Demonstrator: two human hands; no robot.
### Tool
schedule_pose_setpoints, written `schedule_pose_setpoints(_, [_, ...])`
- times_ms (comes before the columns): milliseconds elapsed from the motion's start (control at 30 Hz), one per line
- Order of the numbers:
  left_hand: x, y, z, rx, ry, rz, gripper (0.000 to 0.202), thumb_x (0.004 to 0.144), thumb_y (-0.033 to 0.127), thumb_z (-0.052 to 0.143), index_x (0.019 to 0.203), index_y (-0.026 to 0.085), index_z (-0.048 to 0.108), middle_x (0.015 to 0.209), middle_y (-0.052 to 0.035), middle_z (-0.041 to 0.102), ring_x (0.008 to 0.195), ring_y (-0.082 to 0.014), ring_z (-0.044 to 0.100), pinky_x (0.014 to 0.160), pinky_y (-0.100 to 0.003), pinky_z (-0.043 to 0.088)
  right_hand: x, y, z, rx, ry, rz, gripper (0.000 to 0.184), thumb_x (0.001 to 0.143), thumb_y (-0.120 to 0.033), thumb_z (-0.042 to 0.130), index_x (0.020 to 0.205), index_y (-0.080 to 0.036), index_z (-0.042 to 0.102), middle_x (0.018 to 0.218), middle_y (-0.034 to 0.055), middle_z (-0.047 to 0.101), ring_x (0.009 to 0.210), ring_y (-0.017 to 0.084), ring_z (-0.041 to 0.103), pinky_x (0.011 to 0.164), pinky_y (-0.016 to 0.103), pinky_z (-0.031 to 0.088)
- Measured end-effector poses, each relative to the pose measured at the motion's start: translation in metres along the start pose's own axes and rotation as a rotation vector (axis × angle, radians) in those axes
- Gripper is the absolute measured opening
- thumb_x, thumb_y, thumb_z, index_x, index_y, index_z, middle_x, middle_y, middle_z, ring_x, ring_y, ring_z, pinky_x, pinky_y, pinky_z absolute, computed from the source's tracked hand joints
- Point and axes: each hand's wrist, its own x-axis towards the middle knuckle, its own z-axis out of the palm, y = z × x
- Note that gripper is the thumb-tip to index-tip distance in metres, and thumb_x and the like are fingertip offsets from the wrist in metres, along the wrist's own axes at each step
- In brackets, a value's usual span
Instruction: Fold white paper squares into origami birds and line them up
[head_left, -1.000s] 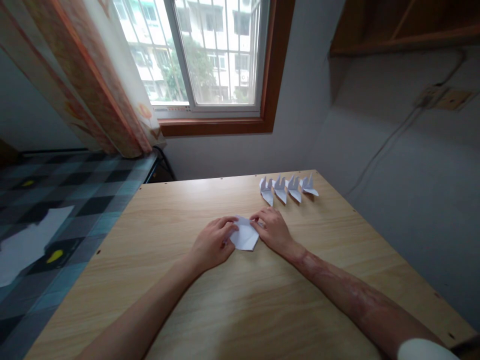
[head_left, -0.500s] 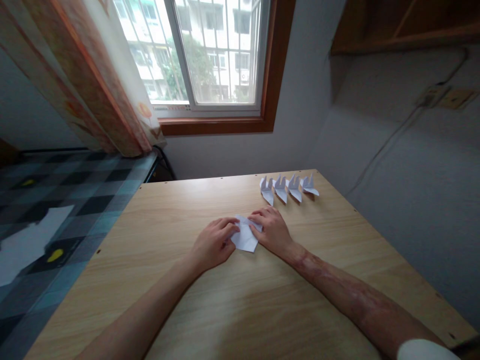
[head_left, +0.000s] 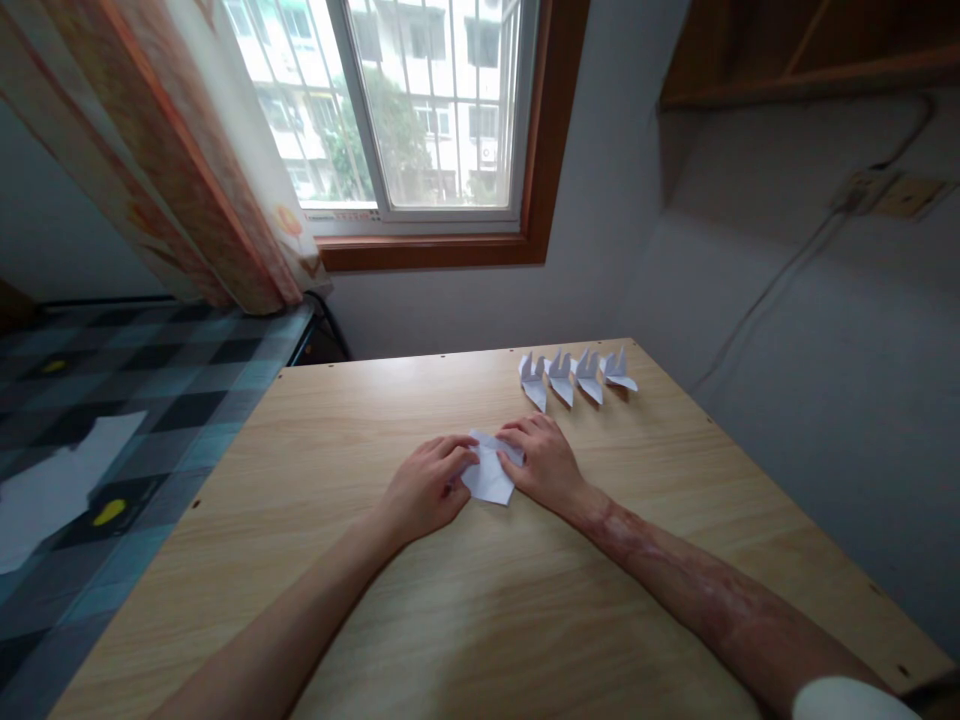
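Observation:
A small folded piece of white paper (head_left: 491, 479) lies on the wooden table (head_left: 360, 410) between my two hands, with crease lines across it. My left hand (head_left: 429, 484) grips its left edge, fingers curled and the thumb low at the side. From the right, my right hand (head_left: 546, 460) holds the upper right edge, its thumb on the paper and the fingers along the far side. Fingertips of both hands partly cover the sheet's upper edge. Beyond my right hand stand several white folded-paper figures (head_left: 560, 378) in a row.
To the left, a bed with a checked cover (head_left: 187, 390) carries loose white paper sheets (head_left: 67, 480). A window (head_left: 442, 110) with a curtain (head_left: 187, 150) is behind the table. A wall shelf (head_left: 817, 60) hangs at upper right, above a socket (head_left: 907, 197) and cable.

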Motion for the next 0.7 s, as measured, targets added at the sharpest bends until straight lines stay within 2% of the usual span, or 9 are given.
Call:
schedule_pose_setpoints(267, [-0.0004,0.0002,0.0001,-0.001,-0.007,0.001,0.041,0.081,0.006,0.064,0.116,0.026,0.067,0.144,-0.0093,0.072,0.129,-0.0322,0.069,0.112,-0.051,0.056,-0.0006,-0.0028,-0.0015,-0.004,0.049,-0.026,0.019,0.095,-0.017,0.080,0.112,-0.025,0.079,0.116,0.0075,0.080,0.114,0.032,0.066,0.108,0.052,0.049])
schedule_pose_setpoints(433, [-0.0001,0.0015,-0.0012,0.006,-0.015,0.001,0.041,0.081,0.006,0.063,0.116,0.026,0.068,0.145,-0.0093,0.072,0.130,-0.0320,0.069,0.114,-0.052,0.056,0.0010,-0.0014,-0.0002,0.006,0.055,0.010,0.007,0.097,-0.018,0.079,0.098,-0.025,0.079,0.104,0.0065,0.077,0.106,0.029,0.066,0.102,0.047,0.049])
schedule_pose_setpoints(533, [-0.0004,0.0006,-0.0002,0.019,-0.019,0.001,0.042,0.080,0.005,0.063,0.116,0.026,0.068,0.144,-0.0095,0.072,0.130,-0.0319,0.069,0.114,-0.052,0.056,0.0019,0.0000,-0.0003,0.038,0.046,0.035,0.007,0.098,-0.020,0.079,0.093,-0.024,0.076,0.098,0.0065,0.076,0.103,0.029,0.066,0.097,0.044,0.048])
schedule_pose_setpoints(700, [-0.0012,-0.0029,0.0020,0.046,-0.011,-0.003,0.033,0.090,0.009,0.061,0.118,0.026,0.069,0.144,-0.0086,0.073,0.130,-0.0312,0.070,0.114,-0.052,0.056,0.0018,0.0024,0.0002,0.156,0.051,0.104,0.006,0.099,-0.019,0.076,0.094,-0.022,0.074,0.091,0.0042,0.077,0.092,0.025,0.066,0.093,0.040,0.046])
